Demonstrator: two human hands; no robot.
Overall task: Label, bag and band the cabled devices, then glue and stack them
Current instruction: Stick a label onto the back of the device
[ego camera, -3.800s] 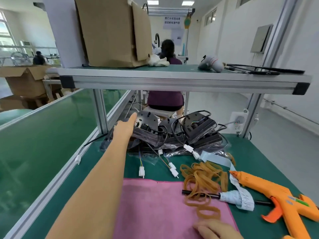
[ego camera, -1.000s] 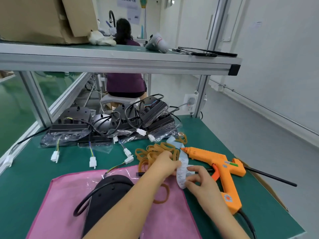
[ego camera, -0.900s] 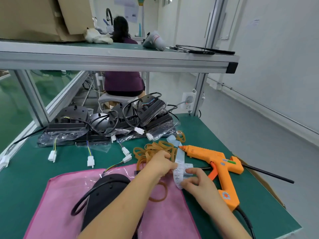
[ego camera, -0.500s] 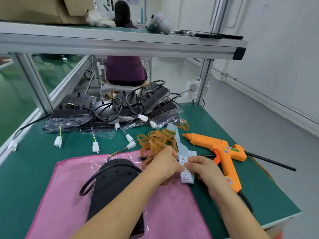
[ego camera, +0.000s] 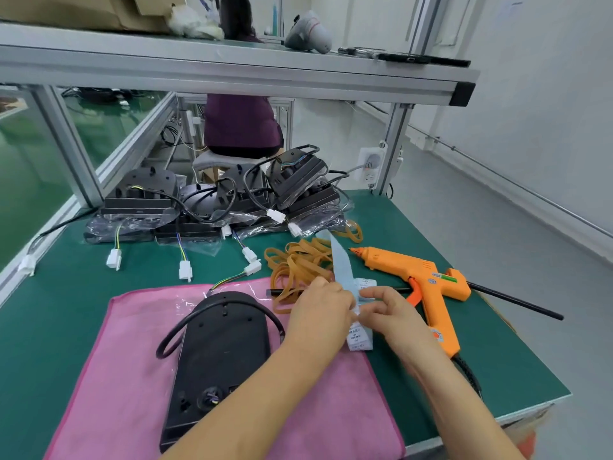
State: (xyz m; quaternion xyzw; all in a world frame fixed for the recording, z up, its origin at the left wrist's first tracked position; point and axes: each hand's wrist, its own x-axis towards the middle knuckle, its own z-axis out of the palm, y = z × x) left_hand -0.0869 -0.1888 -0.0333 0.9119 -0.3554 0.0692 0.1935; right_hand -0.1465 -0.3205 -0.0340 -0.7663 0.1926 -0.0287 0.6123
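Observation:
A black cabled device lies flat on the pink cloth in front of me, its cable looped at its left side. Just right of it, my left hand and my right hand both pinch a strip of white labels on pale blue backing that rises away from my fingers. A heap of tan rubber bands lies behind my hands. An orange glue gun rests on the green table to the right.
Several more black cabled devices, some in clear bags, are piled at the back of the table with white connectors trailing forward. A thin black rod lies under the glue gun. An aluminium shelf runs overhead. A person sits beyond.
My left hand earlier reached into the back pile; a device now lies on the cloth. In the last second both hands drew the label strip nearer me and keep working it.

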